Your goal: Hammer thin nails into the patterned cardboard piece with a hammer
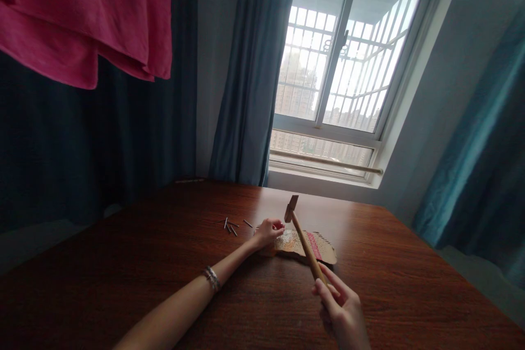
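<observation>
My right hand (338,306) is wrapped round the wooden handle of a hammer (305,243). The hammer's head is raised, just right of my left hand (268,231). That left hand is closed in a pinch over the left part of a piece of cardboard (326,251), which has a ragged front edge, a pink printed strip and many small marks. Whatever its fingertips hold is too small to make out. Several loose nails (230,226) lie on the table to the left of that hand.
Everything rests on a dark reddish-brown wooden table (164,262). A window (328,65) with bars outside stands behind it, flanked by blue curtains (246,76). A pink cloth (123,16) hangs at the upper left.
</observation>
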Tool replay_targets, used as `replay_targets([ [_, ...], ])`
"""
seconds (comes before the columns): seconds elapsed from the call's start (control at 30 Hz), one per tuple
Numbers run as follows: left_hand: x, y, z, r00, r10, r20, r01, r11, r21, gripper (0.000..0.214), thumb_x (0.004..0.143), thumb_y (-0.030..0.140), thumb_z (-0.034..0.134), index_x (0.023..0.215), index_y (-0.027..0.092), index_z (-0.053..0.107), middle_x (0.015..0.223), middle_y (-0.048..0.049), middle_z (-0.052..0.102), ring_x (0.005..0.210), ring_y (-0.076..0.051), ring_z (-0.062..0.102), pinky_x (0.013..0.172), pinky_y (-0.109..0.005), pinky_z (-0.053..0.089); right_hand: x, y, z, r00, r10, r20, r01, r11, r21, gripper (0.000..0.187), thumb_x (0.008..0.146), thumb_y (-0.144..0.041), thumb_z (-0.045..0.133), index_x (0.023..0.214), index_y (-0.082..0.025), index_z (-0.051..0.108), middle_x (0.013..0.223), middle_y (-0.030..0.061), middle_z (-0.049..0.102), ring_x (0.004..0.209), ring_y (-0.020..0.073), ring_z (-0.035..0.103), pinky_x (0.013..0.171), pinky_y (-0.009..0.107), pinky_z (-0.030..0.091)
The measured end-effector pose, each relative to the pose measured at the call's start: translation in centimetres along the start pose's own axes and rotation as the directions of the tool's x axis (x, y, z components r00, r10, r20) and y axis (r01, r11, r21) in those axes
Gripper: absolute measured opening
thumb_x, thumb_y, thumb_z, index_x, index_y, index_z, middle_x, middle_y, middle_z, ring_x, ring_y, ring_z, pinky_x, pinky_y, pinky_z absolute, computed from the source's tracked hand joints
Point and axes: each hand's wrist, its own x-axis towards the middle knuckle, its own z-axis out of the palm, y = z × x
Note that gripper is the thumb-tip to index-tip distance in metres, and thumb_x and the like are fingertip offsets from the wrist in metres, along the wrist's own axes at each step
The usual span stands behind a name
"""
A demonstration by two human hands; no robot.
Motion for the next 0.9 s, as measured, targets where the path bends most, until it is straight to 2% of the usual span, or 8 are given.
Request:
replay_targets([
  [0.07, 0.1, -0.1, 0.1, 1.000, 0.009, -0.002, -0.009, 1.000, -0.002, 0.024, 0.073, 0.034, 0.053, 0.075, 0.014, 0.066, 0.071, -0.0025, 0.066, 0.066, -0.012, 0.057, 0.062, -0.020, 0.040, -0.1, -0.1, 0.1, 1.000, -0.023, -0.021, 0.023, 1.000, 0.007, 0.081, 0.054, -0.056, 0.071, 0.116, -0.009, 0.052, 0.057, -0.0013, 0.055, 0.030, 0.0014, 0.028, 0.030, 0.017, 0.017],
  [0.23, 0.0, -0.1, 0.0, 1.000, -0.008, 0.002, 0.008, 1.000, 0.008, 0.024, 0.072, 0.034, 0.055, 0.076, 0.013, 0.066, 0.071, -0.0026, 0.065, 0.065, -0.012, 0.056, 0.058, -0.019, 0.038, -0.1, -0.2, 0.1, 1.000, 0.010, 0.019, -0.010, 1.000, -0.009, 0.082, 0.054, -0.054, 0.072, 0.118, -0.007, 0.051, 0.058, -0.0001, 0.056, 0.032, 0.0020, 0.031, 0.031, 0.017, 0.019],
  [0.77, 0.1, -0.1, 0.1, 0.998, -0.053, 0.019, 0.053, 0.999, -0.002, 0.023, 0.071, 0.034, 0.055, 0.078, 0.015, 0.067, 0.075, -0.0023, 0.067, 0.068, -0.013, 0.058, 0.062, -0.020, 0.040, -0.4, 0.0, 0.8, 0.997, -0.027, -0.066, 0.028, 0.999, 0.020, 0.077, 0.052, -0.055, 0.072, 0.112, -0.010, 0.057, 0.056, 0.0000, 0.056, 0.030, 0.0003, 0.026, 0.029, 0.015, 0.016],
  [0.9, 0.1, 0.0, 0.0, 1.000, -0.024, 0.010, 0.024, 1.000, -0.012, 0.023, 0.072, 0.033, 0.055, 0.076, 0.014, 0.067, 0.073, -0.0029, 0.067, 0.067, -0.013, 0.057, 0.062, -0.021, 0.041, -0.6, -0.2, 1.1, 0.997, -0.043, -0.066, 0.044, 0.999, 0.016, 0.076, 0.054, -0.055, 0.071, 0.113, -0.009, 0.056, 0.055, -0.0013, 0.054, 0.030, 0.0003, 0.026, 0.030, 0.015, 0.016],
])
